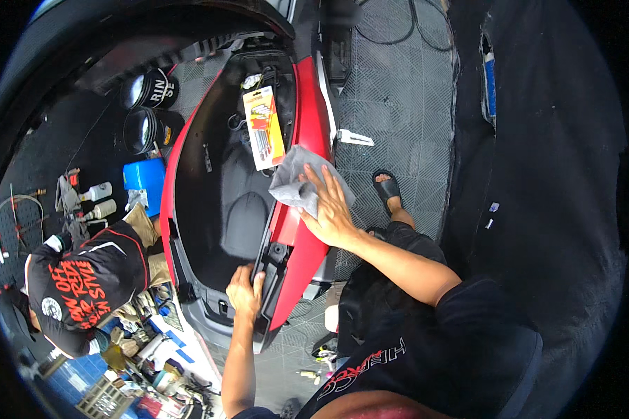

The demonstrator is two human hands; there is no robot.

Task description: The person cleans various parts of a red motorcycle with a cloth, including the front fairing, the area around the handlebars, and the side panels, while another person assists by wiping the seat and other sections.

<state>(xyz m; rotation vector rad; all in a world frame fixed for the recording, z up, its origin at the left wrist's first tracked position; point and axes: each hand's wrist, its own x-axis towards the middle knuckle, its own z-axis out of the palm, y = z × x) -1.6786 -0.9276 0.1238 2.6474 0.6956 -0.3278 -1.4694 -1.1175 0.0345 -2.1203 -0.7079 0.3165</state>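
Observation:
Flat and fingers spread, my right hand (329, 207) presses a grey microfiber cloth (296, 170) onto the red side panel (310, 112) of a scooter. Part of the cloth folds up over the inner edge. At the rear, my left hand (245, 293) grips the rim of the black under-seat storage compartment (202, 209); some of its fingertips are hidden. A yellow and white blister pack (264, 128) bearing writing lies at the compartment's front, just ahead of the cloth. The raised seat (136, 31) arches across the upper left.
A co-worker (91, 283) bends over on the left, near spray bottles (98, 191) and a blue container (144, 180). Two black buckets (149, 130) stand farther forward. Cluttered supplies (147, 361) lie lower left. A black curtain (550, 209) hangs right; a hose (411, 26) lies on the tiled floor.

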